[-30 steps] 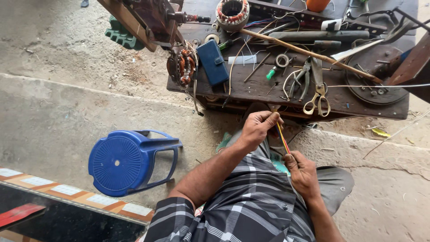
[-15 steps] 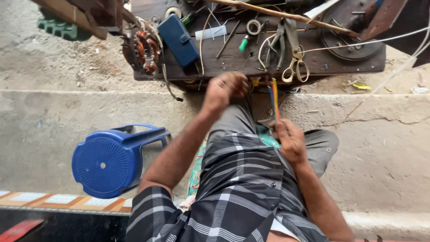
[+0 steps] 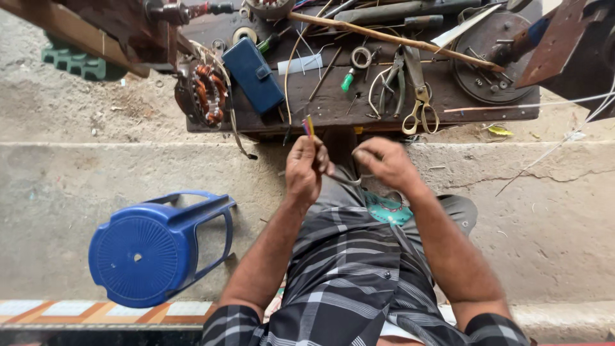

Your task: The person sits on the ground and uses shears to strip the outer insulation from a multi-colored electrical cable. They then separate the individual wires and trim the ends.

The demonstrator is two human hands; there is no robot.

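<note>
My left hand (image 3: 305, 168) is closed around a thin bundle of coloured wires (image 3: 309, 126) whose ends stick up above the fist. My right hand (image 3: 383, 163) is curled just to the right of it, pinching a thin strand that runs between the two hands. Both hands hover above my lap, in front of the near edge of a low dark wooden workboard (image 3: 333, 106). On the board lie scissors (image 3: 418, 102) with yellow handles, pliers (image 3: 397, 67), a green-handled tool (image 3: 347, 81) and a blue case (image 3: 254, 74).
A motor stator with copper windings (image 3: 204, 94) hangs at the board's left edge. A blue plastic stool (image 3: 150, 247) lies tipped on the concrete at my left. A long wooden stick (image 3: 397, 40) and a round metal plate (image 3: 490, 54) sit on the board.
The coloured wire bundle has passed from my right hand to my left hand. My right hand rose level with the left, and the view shifted rightwards.
</note>
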